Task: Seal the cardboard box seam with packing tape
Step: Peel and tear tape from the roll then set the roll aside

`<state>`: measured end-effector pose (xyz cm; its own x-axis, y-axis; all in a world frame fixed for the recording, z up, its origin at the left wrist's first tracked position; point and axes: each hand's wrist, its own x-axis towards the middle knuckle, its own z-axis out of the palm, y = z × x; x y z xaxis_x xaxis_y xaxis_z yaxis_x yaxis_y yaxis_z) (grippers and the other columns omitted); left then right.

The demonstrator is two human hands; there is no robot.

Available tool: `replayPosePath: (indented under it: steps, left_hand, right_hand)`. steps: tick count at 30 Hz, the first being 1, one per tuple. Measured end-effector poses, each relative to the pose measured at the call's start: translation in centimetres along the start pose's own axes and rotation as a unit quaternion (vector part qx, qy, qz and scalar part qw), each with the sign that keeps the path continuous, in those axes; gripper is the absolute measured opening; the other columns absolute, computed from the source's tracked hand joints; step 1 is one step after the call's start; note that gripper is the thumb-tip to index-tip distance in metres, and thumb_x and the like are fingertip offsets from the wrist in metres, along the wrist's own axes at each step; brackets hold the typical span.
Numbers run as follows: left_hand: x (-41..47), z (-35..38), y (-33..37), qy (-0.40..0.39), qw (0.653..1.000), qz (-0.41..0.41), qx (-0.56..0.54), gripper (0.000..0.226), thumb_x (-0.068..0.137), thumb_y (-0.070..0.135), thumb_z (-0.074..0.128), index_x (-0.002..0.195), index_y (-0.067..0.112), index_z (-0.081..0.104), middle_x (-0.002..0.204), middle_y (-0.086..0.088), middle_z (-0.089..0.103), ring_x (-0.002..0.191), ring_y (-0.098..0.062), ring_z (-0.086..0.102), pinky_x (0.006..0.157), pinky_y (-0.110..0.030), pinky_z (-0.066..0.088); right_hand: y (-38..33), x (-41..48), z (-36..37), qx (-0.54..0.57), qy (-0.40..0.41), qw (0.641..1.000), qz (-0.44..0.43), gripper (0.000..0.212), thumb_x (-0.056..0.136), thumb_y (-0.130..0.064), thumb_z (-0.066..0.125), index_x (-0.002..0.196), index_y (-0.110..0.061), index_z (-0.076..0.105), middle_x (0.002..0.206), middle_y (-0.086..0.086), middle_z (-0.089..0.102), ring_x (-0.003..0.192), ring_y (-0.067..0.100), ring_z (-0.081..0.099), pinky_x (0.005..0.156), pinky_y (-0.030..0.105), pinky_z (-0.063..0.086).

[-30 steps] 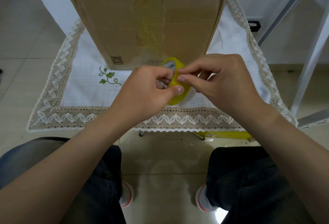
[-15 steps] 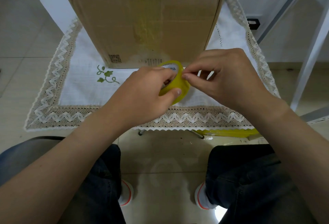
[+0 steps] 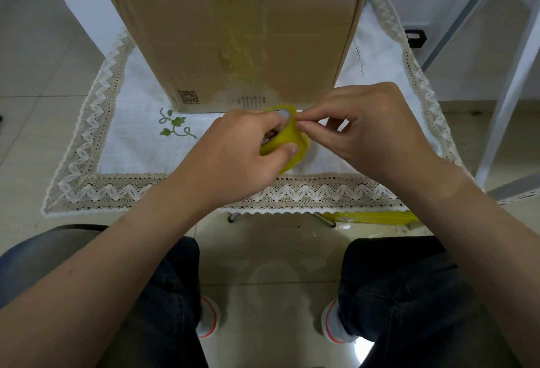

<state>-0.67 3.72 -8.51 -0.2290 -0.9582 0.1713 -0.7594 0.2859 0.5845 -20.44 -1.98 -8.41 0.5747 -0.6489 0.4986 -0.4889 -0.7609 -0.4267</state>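
Two hands [image 3: 292,145] on one yellow tape roll [image 3: 287,142], one cardboard box [image 3: 233,34] behind.

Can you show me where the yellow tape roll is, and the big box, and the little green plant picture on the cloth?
yellow tape roll [image 3: 287,141]: head view, on its outer yellow band.
big box [image 3: 187,46]: head view, on its front wall.
green plant picture [image 3: 176,127]: head view, on a stitched leaf.

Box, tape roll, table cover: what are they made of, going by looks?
Box: brown corrugated cardboard, matte, with creases and a torn top flap edge; old yellowish clear tape down its front.
Tape roll: glossy translucent yellow film, likely plastic, held in the left hand.
Table cover: white woven cloth, beige lace border, green stitched leaf sprig.
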Motion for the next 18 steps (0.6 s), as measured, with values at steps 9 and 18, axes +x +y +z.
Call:
replayPosePath:
  steps: [9, 18]
  left_hand:
    - [-0.06, 0.05, 0.11, -0.007, 1.000, 0.007, -0.004, 0.026, 0.087, 0.036, 0.059, 0.082, 0.011, 0.065, 0.059, 0.005, 0.045, 0.064, -0.017, 0.046, 0.054, -0.026, 0.031]
    - [-0.07, 0.00, 0.36, -0.017, 0.995, -0.037, -0.086, 0.017, 0.090, 0.031, 0.062, 0.082, 0.019, 0.070, 0.054, 0.015, 0.048, 0.051, -0.009, 0.042, 0.048, -0.019, 0.026]
  right_hand:
    - [-0.19, 0.09, -0.09, -0.023, -0.014, 1.000, 0.010, 0.010, 0.088, -0.021, 0.068, 0.084, -0.017, 0.077, 0.075, -0.004, 0.067, 0.061, 0.015, 0.060, 0.057, 0.040, 0.055]
    - [-0.54, 0.15, -0.11, -0.019, -0.040, 0.998, 0.039, 0.015, 0.078, -0.033, 0.059, 0.077, -0.019, 0.066, 0.065, -0.003, 0.059, 0.060, 0.013, 0.052, 0.056, 0.040, 0.051]
